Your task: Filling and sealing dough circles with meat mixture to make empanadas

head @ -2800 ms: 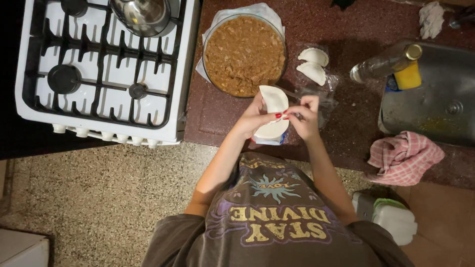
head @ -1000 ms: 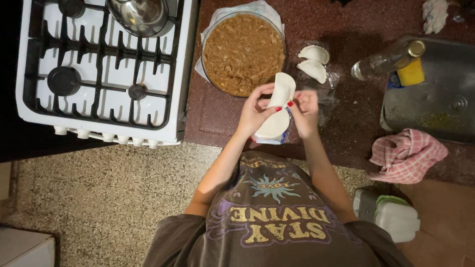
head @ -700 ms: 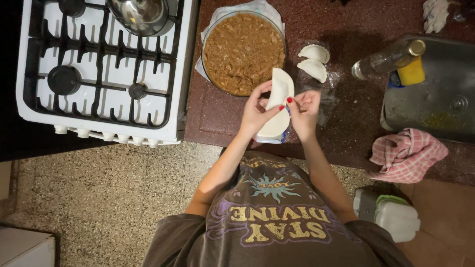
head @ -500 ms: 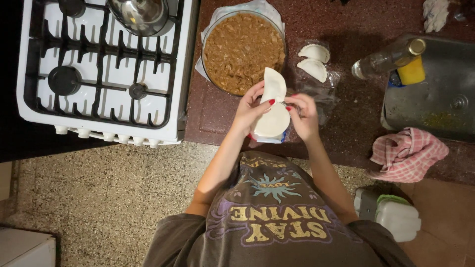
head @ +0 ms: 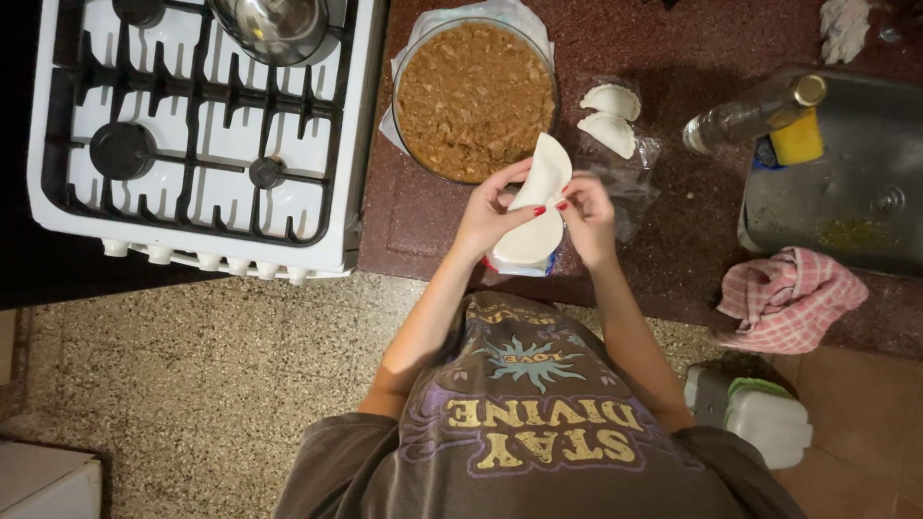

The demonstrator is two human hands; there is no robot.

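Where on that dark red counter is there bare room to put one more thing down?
Bare counter lies between the stove and the left hand, below the bowl of filling. Another free strip runs between the right hand and the pink cloth. It is crowded around the two folded pastries and the bottle by the sink.

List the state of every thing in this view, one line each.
Dough disc: lifted on edge, pinched by both hands.
Left hand: gripping the disc.
Right hand: gripping the disc.
Stack of dough discs: flat, in its open wrapper.
Bowl of filling: full, uncovered.
Two folded turnovers: sealed, lying on plastic.
Glass bottle: lying tilted, capped.
Checked cloth: crumpled.
Stove: no flame visible.
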